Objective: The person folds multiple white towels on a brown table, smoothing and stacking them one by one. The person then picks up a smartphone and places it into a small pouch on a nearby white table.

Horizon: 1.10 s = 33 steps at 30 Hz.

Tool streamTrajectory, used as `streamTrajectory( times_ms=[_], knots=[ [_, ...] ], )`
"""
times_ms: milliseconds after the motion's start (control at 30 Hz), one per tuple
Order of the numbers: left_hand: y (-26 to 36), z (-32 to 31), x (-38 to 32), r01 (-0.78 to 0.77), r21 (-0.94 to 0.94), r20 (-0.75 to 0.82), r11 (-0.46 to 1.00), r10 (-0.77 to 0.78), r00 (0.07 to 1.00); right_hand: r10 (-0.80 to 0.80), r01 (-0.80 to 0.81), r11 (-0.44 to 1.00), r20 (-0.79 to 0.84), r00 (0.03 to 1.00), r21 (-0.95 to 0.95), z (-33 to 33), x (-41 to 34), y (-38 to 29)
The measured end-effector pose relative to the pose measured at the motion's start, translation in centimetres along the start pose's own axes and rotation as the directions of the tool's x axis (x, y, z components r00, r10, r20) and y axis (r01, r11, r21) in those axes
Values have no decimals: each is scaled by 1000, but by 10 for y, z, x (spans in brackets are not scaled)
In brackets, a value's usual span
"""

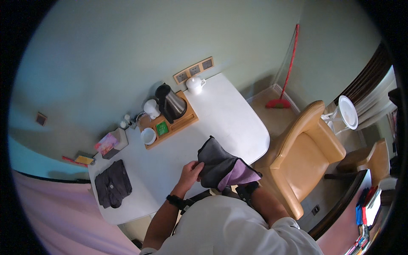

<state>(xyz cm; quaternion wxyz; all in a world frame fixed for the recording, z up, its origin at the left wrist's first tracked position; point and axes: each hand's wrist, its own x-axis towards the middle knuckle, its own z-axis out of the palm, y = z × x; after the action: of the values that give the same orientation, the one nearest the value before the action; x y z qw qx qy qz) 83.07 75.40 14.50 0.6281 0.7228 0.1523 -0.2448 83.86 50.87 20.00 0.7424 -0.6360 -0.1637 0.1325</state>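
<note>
My left hand (191, 173) pinches the left edge of a grey and purple cloth (220, 162) with a dark border. The cloth is partly folded over, its purple side showing at the lower right, above the near edge of the white table (229, 118). Behind and under the cloth, my right hand is hidden; only the wrist with a black band shows, so its grip cannot be told. A dark folded garment (113, 184) lies on the left part of the table.
A wooden tray (191, 116) holds a steel electric kettle (175, 103), a white bowl (148, 136) and a green packet (162, 128). A white lidded pot (195, 85) and a tissue box (116, 143) stand along the wall. A tan armchair (302, 156) is at the right.
</note>
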Motion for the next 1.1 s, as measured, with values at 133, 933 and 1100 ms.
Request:
streamTrajectory(
  times_ms=[133, 933, 1100],
  knots=[
    [3, -2, 6, -56, 210, -58, 976, 69, 996, -3, 3, 1000, -10, 1000, -3, -3, 3, -1],
    [0, -50, -36, -450, 353, -540, 820, 572, 618, 366, -284, 430, 122, 923, 857, -31, 1, 123],
    [52, -55, -78, -425, 854, -148, 301, 923, 356, 399, -393, 360, 241, 885, 846, -45, -8, 138]
  ],
)
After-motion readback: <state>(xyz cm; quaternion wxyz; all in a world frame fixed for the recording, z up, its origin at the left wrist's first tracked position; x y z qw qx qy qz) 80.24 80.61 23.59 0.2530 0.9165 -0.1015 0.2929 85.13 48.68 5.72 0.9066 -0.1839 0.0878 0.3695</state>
